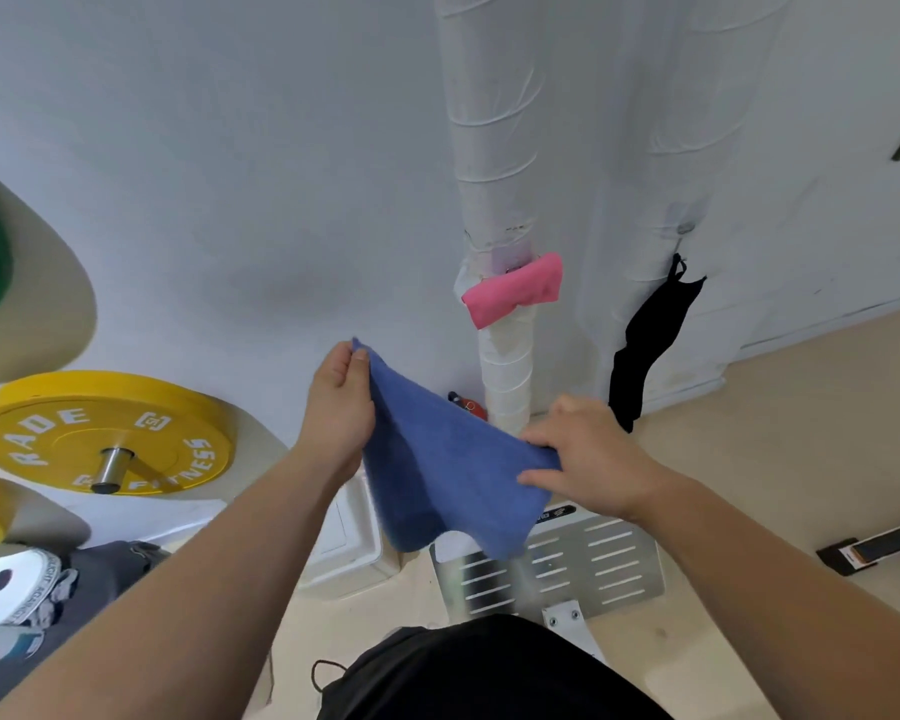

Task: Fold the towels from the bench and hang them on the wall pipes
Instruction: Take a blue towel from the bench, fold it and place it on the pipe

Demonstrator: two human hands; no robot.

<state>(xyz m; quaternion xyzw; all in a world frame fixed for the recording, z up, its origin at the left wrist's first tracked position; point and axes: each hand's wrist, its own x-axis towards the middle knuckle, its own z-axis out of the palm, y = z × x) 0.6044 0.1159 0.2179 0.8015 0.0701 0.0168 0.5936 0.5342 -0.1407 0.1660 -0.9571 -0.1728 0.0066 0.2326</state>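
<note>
The blue terry towel (437, 459) is held up in the air in front of the white wall, stretched at a slant between both hands, its lower part drooping in a fold. The left hand (339, 402) pinches the towel's far upper corner between thumb and fingers. The right hand (588, 454), lower and nearer, has its fingers closed on the towel's right corner. Just beyond, a folded pink towel (515, 291) hangs on the white tape-wrapped wall pipe (494, 148). A black cloth (645, 345) hangs from the second wrapped pipe (697, 122) to the right. A yellow weight plate (100, 433) sits at far left; a slotted metal plate (593, 558) lies below the towel.
</note>
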